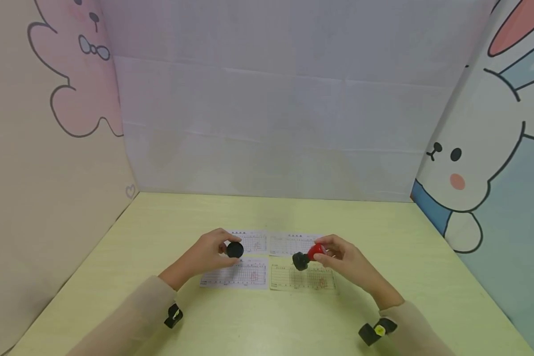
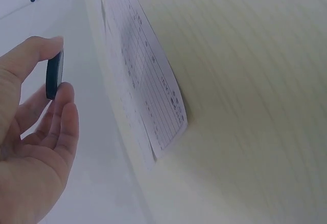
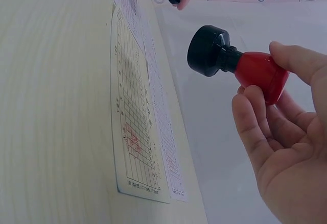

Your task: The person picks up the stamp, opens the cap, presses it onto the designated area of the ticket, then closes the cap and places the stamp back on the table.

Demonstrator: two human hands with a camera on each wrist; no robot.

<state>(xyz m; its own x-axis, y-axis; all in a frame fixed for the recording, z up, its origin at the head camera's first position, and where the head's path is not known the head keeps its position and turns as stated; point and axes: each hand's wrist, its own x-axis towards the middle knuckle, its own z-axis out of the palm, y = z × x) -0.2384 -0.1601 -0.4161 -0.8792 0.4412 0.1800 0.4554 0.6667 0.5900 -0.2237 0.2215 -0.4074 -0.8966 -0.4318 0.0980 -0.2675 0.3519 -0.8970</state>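
Note:
A round black cap (image 1: 235,249) is pinched between the thumb and fingers of my left hand (image 1: 210,253), raised above the table. In the left wrist view the cap (image 2: 54,75) is seen edge-on as a thin dark disc. My right hand (image 1: 344,262) grips a stamp (image 3: 258,73) by its red handle, with its wide black head pointing left toward the cap. Cap and stamp are apart. Beneath the stamp lies a yellowish printed form (image 1: 302,278) with a red mark at its right. Under the left hand is a white printed form (image 1: 238,274).
Behind these lie two more white forms, one at the back left (image 1: 253,242) and one at the back right (image 1: 289,243). Around them stretches the pale wooden table (image 1: 267,321). A white sheet (image 1: 267,123) hangs behind, and cartoon-printed walls stand at both sides.

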